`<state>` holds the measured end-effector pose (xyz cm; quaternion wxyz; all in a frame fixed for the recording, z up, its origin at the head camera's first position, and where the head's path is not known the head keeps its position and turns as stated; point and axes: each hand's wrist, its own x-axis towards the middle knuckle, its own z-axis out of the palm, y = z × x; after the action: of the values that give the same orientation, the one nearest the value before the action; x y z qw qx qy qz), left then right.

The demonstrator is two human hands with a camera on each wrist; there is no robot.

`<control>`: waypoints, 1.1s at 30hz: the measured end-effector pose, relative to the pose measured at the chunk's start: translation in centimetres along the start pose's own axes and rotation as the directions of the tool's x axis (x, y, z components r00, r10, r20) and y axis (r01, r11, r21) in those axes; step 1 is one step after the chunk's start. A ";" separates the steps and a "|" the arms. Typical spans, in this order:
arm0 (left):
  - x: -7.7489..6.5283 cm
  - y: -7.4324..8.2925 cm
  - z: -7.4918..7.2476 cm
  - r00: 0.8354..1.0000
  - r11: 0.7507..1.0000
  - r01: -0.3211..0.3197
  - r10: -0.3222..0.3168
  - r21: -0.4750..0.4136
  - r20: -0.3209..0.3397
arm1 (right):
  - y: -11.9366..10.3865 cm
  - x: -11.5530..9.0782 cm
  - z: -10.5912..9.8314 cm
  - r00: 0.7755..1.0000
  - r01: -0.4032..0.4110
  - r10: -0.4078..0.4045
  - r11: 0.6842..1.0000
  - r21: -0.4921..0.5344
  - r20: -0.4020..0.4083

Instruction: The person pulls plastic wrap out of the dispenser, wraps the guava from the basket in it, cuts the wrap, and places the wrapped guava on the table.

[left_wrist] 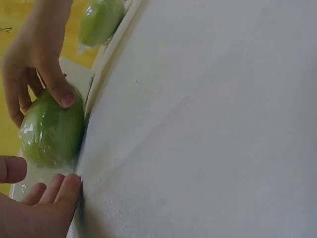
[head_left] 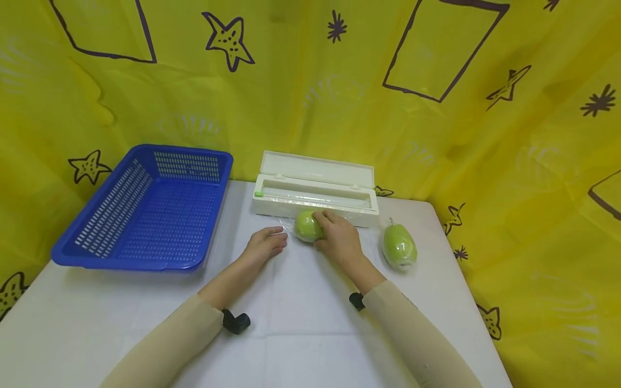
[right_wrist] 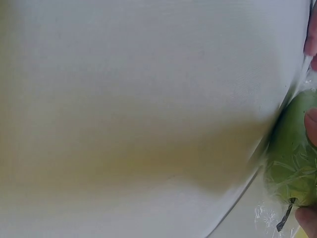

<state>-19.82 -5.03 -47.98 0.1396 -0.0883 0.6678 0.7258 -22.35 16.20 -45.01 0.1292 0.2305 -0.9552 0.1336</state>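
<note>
My right hand (head_left: 339,235) grips a green oval fruit (head_left: 306,226) from its right side, thumb and fingers around it. In the left wrist view this fruit (left_wrist: 53,130) is wrapped in shiny clear film, and the right wrist view shows its dark stem. My left hand (head_left: 262,249) is just left of the fruit, fingers extended and apart from it, near loose film (head_left: 285,222) at its end. Directly behind stands a white cling film box (head_left: 315,210) with its lid raised and a roll inside. A second film-wrapped green fruit (head_left: 399,247) lies to the right.
A blue plastic basket (head_left: 170,215) with slotted sides stands at the left of the white-covered table (head_left: 291,345). Yellow patterned curtain (head_left: 291,108) hangs close behind the table and along its right side.
</note>
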 end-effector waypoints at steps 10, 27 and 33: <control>1.7 0.0 2.5 0.964 0.907 -0.247 0.266 0.342 -0.009 | 0.2 0.3 0.2 0.999 0.038 -0.039 0.999 0.009 0.016; 2.3 1.2 3.0 0.814 0.383 -0.500 0.514 0.777 0.271 | 2.4 0.8 -0.5 0.997 0.010 -0.028 0.971 0.241 0.068; 2.9 1.7 3.4 0.822 0.375 -0.489 0.499 0.788 0.274 | 3.3 1.2 -0.1 0.998 -0.028 0.008 0.947 0.321 0.065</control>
<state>-22.89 -1.51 -46.96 -0.0623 0.1881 0.9240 0.3269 -24.90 18.63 -45.18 0.0584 0.2439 -0.9262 0.2815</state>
